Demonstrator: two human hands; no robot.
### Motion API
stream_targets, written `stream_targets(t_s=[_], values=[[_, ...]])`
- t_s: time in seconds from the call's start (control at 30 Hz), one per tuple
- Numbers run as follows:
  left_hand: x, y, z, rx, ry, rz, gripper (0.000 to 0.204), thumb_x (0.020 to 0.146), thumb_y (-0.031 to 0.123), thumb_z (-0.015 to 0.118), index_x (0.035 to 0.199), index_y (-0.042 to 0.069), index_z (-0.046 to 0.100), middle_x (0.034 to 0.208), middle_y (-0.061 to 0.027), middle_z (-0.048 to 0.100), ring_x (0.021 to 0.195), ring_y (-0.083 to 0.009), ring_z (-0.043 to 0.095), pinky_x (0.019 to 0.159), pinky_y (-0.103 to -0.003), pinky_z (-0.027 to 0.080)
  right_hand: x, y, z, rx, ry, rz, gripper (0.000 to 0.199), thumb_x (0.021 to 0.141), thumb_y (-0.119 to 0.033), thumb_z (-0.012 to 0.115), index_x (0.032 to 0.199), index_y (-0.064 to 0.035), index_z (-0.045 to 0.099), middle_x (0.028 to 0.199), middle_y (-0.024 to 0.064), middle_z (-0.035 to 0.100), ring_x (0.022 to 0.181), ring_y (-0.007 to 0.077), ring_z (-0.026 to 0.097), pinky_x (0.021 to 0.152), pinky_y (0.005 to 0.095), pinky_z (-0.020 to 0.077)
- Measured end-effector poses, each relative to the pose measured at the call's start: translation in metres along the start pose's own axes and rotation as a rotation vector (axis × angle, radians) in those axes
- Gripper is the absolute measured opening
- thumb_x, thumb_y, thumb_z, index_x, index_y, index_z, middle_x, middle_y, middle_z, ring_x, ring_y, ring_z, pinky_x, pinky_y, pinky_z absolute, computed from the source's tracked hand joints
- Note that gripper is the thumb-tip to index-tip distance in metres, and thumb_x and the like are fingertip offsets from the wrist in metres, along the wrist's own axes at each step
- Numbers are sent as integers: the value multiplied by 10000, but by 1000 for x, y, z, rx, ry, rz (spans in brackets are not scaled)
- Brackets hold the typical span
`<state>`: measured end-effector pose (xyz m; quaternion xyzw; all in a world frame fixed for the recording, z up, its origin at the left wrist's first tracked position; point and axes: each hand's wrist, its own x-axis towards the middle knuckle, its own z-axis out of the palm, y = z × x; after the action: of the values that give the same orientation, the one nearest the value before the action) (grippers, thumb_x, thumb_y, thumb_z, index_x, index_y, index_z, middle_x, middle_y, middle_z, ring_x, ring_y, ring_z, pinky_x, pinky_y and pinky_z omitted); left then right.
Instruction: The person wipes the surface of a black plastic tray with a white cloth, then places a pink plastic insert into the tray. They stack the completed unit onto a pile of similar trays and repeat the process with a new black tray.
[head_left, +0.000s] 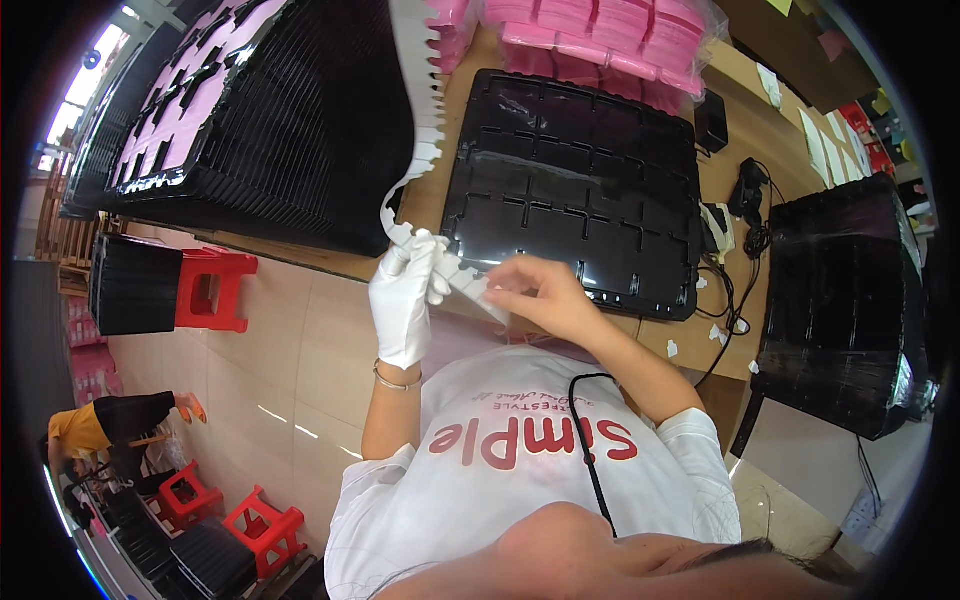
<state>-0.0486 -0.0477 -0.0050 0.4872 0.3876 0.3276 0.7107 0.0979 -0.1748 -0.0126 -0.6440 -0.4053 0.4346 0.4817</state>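
My left hand (402, 305), in a white glove, is closed around a long white strip (420, 95) with a notched edge, which looks like a strip of labels. The strip hangs down from the top of the view past stacked black trays and curls just above the glove. Its lower end slants between my two hands in front of my shirt. My bare right hand (545, 292) pinches the edge of that end between thumb and fingertips. Whether a single label is between those fingertips is too small to tell. Just beyond my hands lies a black plastic tray (575, 190) with moulded compartments.
A tall stack of black trays (300, 120) with pink pieces on top stands at the left. Bagged pink bundles (600, 40) lie behind the tray. Black cables (735, 290) and another wrapped tray stack (845, 300) are at the right. A red stool (215, 288) stands on the floor.
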Motion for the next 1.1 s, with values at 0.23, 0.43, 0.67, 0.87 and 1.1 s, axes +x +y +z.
stream_targets(t_s=[0.23, 0.43, 0.67, 0.87, 1.1], values=[[17, -12, 4, -35, 106, 11, 212, 948, 170, 627, 1068, -3, 654, 833, -23, 660, 553, -18, 509, 464, -157, 370, -2, 14, 8, -349, 285, -700, 129, 772, -100, 758, 849, -39, 674, 888, 85, 656, 809, 231, 626, 709, 335, 496], [26, -16, 2, 10, 95, -55, 218, 953, 183, 622, 1056, -6, 656, 858, -27, 669, 566, -13, 513, 480, -155, 382, 85, -21, -56, -336, 200, -557, 47, 824, -60, 691, 801, -35, 658, 859, 57, 614, 815, 161, 584, 740, 288, 470], [29, -14, 5, 76, -64, -94, 229, 953, 197, 619, 1059, -5, 648, 904, -29, 682, 636, -35, 583, 517, -164, 411, 253, 22, -141, -757, 379, -210, 191, 751, -209, 744, 831, -37, 723, 837, 181, 683, 807, 326, 674, 762, 419, 521], [32, -14, -1, 72, -140, -143, 229, 952, 185, 620, 1075, -8, 640, 896, -27, 674, 614, -35, 565, 532, -170, 416, 262, 22, -136, -926, 393, -150, 134, 719, -182, 719, 757, -54, 735, 812, 195, 690, 817, 364, 678, 774, 450, 530], [35, -15, 0, 48, -165, -140, 234, 946, 164, 626, 1094, -17, 634, 892, -32, 669, 615, -37, 562, 532, -170, 417, 258, 31, -138, -873, 394, -284, 170, 730, -183, 755, 770, -29, 694, 744, 139, 675, 713, 251, 676, 676, 356, 515]])
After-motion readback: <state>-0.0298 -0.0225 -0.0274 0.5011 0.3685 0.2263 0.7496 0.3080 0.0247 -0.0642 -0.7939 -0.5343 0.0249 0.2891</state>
